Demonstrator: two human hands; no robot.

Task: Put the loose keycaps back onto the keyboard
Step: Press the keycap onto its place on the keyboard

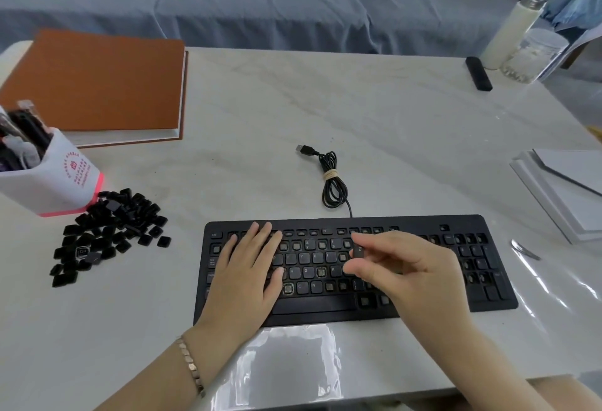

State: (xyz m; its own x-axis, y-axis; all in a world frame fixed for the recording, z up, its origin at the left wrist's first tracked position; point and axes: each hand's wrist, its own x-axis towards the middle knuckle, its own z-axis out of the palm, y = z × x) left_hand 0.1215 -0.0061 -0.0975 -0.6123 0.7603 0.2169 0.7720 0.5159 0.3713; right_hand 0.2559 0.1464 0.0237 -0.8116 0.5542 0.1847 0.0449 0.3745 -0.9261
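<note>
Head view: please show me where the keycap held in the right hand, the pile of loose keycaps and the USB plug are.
held keycap (358, 251), head view, on its dark face.
pile of loose keycaps (110, 234), head view, middle of the heap.
USB plug (300, 149), head view, on its metal end.

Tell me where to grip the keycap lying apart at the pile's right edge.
Pinch the keycap across two opposite side edges from above, probably: it lies flat and low, and bare table on its right leaves finger room.
</note>
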